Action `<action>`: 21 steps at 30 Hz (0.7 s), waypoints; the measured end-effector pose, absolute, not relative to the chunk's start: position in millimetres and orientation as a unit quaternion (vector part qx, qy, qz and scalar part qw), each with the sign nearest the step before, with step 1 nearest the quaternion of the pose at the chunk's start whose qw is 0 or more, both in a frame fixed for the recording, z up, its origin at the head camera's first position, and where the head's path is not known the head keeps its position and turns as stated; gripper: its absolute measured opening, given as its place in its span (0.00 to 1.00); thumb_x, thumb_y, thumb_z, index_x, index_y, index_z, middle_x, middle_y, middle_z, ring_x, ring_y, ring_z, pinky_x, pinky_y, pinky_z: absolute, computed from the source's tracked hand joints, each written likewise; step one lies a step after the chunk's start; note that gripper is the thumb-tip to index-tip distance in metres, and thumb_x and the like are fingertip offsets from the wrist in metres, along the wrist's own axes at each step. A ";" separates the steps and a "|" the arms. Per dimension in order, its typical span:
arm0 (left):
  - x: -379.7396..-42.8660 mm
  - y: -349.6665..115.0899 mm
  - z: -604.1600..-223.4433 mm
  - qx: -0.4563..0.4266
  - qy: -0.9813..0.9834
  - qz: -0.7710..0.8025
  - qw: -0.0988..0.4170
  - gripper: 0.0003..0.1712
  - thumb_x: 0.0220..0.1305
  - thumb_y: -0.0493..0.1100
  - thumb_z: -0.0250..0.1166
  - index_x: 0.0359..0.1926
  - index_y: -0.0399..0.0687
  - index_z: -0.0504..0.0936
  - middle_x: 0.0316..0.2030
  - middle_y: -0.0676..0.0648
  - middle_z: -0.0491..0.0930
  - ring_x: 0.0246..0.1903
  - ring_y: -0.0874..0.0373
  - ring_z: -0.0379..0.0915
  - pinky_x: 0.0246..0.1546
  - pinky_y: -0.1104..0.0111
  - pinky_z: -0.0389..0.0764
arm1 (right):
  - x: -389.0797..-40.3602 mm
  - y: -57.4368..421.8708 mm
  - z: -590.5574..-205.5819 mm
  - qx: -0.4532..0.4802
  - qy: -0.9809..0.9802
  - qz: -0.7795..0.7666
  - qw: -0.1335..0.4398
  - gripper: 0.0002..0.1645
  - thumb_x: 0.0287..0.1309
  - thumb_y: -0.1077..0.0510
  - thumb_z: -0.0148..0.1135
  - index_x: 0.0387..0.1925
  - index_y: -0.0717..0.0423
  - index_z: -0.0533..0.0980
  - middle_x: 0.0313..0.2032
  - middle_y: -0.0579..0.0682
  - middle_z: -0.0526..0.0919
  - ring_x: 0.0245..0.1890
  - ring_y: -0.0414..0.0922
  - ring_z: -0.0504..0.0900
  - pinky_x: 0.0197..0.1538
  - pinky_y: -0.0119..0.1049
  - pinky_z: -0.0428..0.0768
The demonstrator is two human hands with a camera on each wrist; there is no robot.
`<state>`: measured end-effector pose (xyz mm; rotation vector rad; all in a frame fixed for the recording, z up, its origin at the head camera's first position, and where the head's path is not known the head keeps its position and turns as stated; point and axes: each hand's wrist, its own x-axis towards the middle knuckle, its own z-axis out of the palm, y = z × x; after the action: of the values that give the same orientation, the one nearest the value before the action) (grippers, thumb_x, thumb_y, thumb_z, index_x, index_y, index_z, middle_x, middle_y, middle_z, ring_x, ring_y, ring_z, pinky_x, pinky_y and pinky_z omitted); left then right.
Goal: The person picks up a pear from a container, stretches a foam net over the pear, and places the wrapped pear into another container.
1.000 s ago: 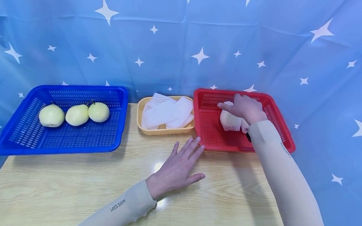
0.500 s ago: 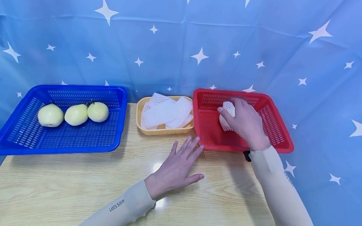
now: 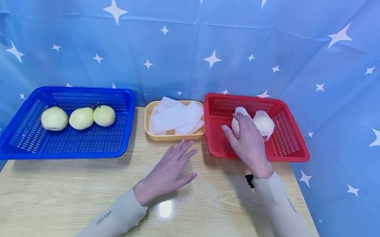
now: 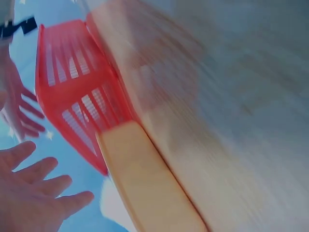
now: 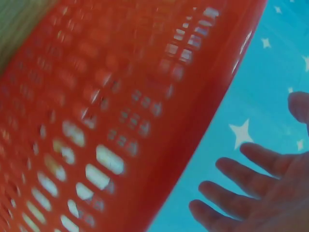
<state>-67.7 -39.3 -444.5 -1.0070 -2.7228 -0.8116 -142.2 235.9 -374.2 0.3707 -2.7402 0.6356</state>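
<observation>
Two pale pears in white foam-net sleeves lie side by side in the red basket [image 3: 213, 152]: a left netted pear [image 3: 235, 127] and a right netted pear [image 3: 264, 124]. My right hand [image 3: 248, 144] hovers over the basket's front rim, its fingertips overlapping the left netted pear in the head view. In the right wrist view its fingers [image 5: 246, 176] are spread, with nothing between them. Over the table, in front of the small yellow basket [image 3: 157, 137], my left hand [image 3: 165, 172] has its fingers extended and holds nothing.
On the left stands a blue basket [image 3: 86, 155] with three bare pears [image 3: 81, 118] in a row. White foam-net sleeves [image 3: 172, 116] fill the yellow basket. Behind everything hangs a blue curtain [image 3: 179, 68] with white stars. All baskets rest on a wooden table [image 3: 62, 197].
My right hand has drawn back toward the front of the red basket, uncovering the right netted pear. My left hand has shifted left, away from the red basket's corner.
</observation>
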 end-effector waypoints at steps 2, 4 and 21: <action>-67.5 -52.3 -445.3 -0.323 -0.900 -0.280 0.083 0.38 0.71 0.57 0.65 0.74 0.44 0.69 0.77 0.42 0.61 0.78 0.43 0.51 0.76 0.46 0.56 | -137.7 230.7 -377.1 0.136 -0.954 0.222 0.151 0.38 0.70 0.41 0.63 0.68 0.64 0.71 0.67 0.62 0.74 0.66 0.60 0.72 0.67 0.59 0.72; -66.8 -64.2 -445.9 -0.313 -0.900 -0.287 0.103 0.36 0.71 0.55 0.65 0.72 0.42 0.72 0.75 0.41 0.65 0.76 0.43 0.55 0.75 0.48 0.58 | -132.7 225.7 -379.6 0.140 -0.953 0.223 0.148 0.38 0.70 0.41 0.62 0.69 0.63 0.71 0.68 0.61 0.73 0.68 0.60 0.71 0.67 0.60 0.72; -64.1 -129.1 -429.2 -0.210 -0.878 -0.357 0.239 0.26 0.66 0.45 0.68 0.63 0.40 0.80 0.63 0.40 0.79 0.66 0.39 0.72 0.66 0.42 0.71 | -99.2 168.3 -406.6 0.278 -0.914 0.212 0.204 0.37 0.72 0.41 0.57 0.64 0.68 0.73 0.69 0.65 0.72 0.72 0.64 0.66 0.73 0.59 0.66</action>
<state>-64.1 -129.1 -429.2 -0.5741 -2.4051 -0.9788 -99.2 168.3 -406.6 0.7757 -2.5512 0.5926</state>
